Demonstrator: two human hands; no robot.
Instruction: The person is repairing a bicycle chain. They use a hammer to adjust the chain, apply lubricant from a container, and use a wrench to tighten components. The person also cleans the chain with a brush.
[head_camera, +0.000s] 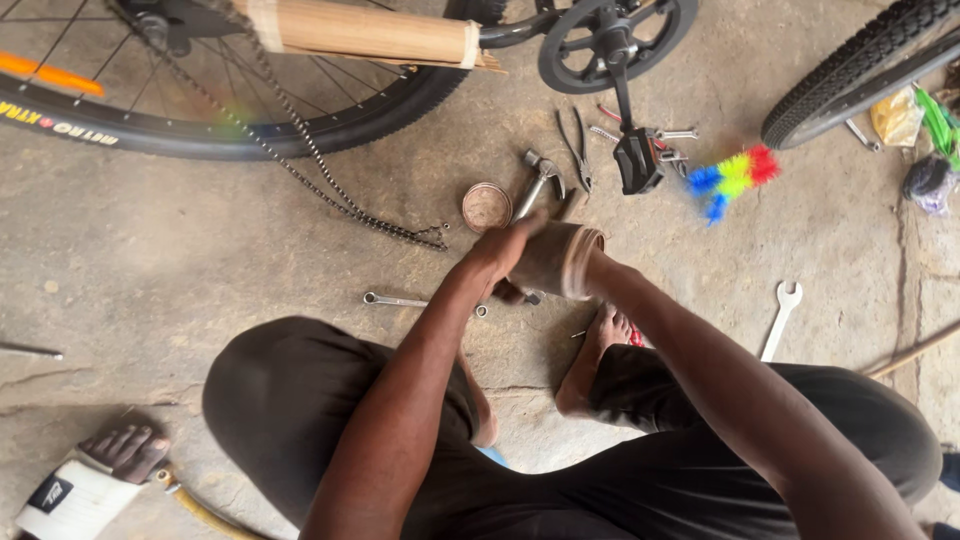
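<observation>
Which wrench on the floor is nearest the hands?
The slim grey combination wrench, lying flat just below the left hand. The white open-end wrench lies far off to the right; a third wrench lies up by the pedal.

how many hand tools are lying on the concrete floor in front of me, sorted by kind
Counting only the clearly visible ones:
Spanners: 2, a white spanner and a slim ring spanner
Pliers: 1, the dark pliers
Hammers: 1, the hammer
Total: 4
A few small metal tools beside the pedal are too cluttered to count.
</observation>
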